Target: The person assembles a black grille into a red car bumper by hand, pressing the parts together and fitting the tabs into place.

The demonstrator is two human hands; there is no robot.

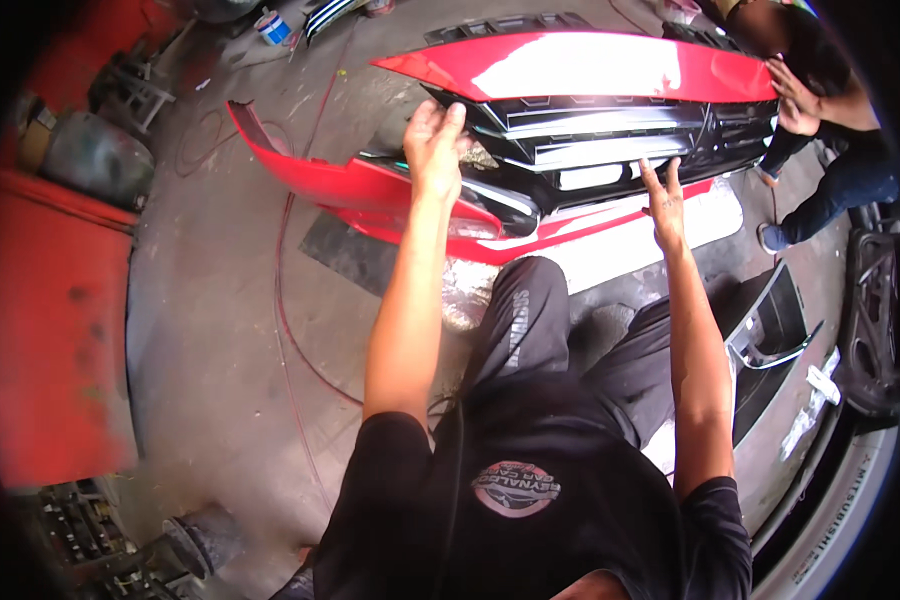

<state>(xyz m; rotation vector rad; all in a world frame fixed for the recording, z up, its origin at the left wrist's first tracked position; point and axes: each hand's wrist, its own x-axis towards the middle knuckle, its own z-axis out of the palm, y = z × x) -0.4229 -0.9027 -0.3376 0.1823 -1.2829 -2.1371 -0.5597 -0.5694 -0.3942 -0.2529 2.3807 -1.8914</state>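
Observation:
A car's black front grille [590, 125] with bright silver bars is in front of me, below a glossy red panel [440, 65]. Under both, a red bumper cover [340, 185] curves out to the left. My left hand [434, 150] is closed at the grille's left end, thumb up; its fingertips are partly hidden. At the grille's lower edge, my right hand [664, 205] has its fingers stretched apart, with the tips against the part. A co-worker's hands [792, 98] touch the right end of the red panel.
The co-worker's legs [830, 205] are at the right. Black trim parts [770, 320] lie beside my right arm, near a car panel [875, 330]. A thin hose [288, 300] crosses the floor. A red cabinet [55, 330] stands left; a blue-labelled can [272, 27] sits at the back.

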